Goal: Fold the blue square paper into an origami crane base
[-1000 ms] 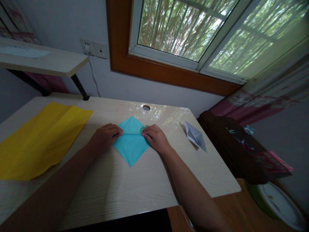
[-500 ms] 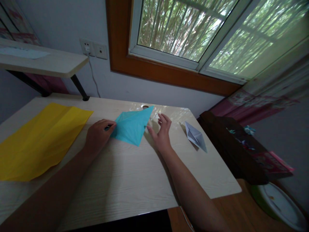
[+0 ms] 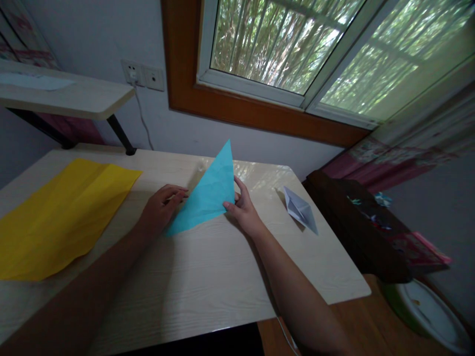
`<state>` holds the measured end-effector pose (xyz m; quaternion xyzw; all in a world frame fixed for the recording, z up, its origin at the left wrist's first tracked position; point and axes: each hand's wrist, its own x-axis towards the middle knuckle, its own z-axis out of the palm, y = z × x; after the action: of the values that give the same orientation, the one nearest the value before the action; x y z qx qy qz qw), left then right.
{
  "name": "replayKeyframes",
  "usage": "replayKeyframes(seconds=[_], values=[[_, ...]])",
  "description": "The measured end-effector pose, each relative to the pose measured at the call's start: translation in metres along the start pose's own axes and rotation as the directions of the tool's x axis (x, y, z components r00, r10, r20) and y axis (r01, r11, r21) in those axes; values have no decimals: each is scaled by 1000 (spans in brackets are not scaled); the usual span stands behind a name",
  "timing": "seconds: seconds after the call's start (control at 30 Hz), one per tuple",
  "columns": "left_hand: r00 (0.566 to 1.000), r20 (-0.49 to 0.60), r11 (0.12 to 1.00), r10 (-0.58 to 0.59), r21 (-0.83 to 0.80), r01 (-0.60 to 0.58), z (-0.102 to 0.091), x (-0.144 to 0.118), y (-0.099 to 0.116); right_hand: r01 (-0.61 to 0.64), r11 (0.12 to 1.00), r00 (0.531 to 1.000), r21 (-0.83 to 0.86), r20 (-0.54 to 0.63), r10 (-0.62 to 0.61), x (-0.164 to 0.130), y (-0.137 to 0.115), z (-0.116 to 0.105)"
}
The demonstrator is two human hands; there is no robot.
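A light-blue sheet of folded paper [image 3: 210, 195] is raised over the table as a triangle, one point up and another down at the lower left. My right hand [image 3: 244, 207] pinches its right corner, thumb in front and fingers behind. At the paper's left edge is my left hand [image 3: 161, 205], fingers stretched forward and slightly apart; whether the tips touch the paper I cannot tell. A folded white paper shape [image 3: 300, 210] lies on the table to the right of my right hand.
A large yellow paper sheet [image 3: 67, 217] covers the left of the pale wooden table [image 3: 208, 277]. A raised shelf [image 3: 74, 96] on black legs stands at the back left. Beyond the table's right edge are a dark wooden cabinet [image 3: 356, 227] and a round white-topped object [image 3: 434, 316].
The blue paper has turned, and one point now stands upright. My right hand has closed on its right corner. My left hand has let go of its left corner, fingers loosened.
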<state>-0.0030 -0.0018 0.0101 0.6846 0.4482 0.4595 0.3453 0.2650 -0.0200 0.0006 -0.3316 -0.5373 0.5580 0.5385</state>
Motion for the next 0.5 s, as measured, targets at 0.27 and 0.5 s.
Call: replayKeyframes(seconds=[0.27,0.5], values=[[962,118,934,-247,-235,269,4,3,-13,-176,956,983,233,85,160,-6,-12,-1],[921,336,791,-196,-501,351,14,-4,-20,-244,935,968,256,128,217,-7,-15,-1]])
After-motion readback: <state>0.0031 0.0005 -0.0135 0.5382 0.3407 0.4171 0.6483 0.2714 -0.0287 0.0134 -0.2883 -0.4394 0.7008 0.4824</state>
